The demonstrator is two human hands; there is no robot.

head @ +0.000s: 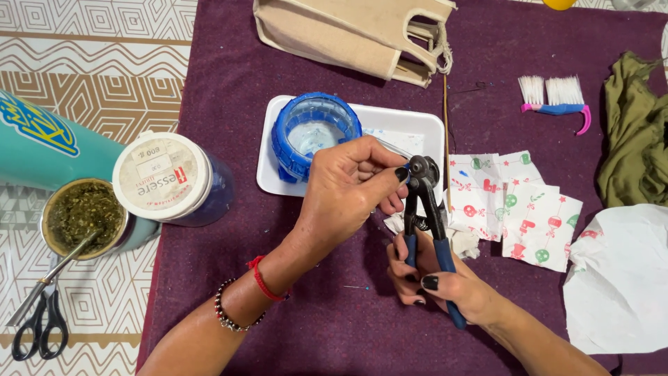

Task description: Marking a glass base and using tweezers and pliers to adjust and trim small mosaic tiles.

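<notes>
— Right hand? Closed round blue-handled nippers, held upright for squeezing.
— Left hand? Pinched a small tile piece at the nipper head, over the tray.

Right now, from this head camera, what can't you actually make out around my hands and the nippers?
- Piece at the nippers: tiny, covered by left hand fingertips.
- Nipper handles: partly wrapped by right hand.
- White tray: near part hidden behind the left hand.
- Blue jar contents: pale, unclear.
- Canvas bag and yellow object: cut by top edge.
- Scissors: blades hidden under the metal straw.
</notes>
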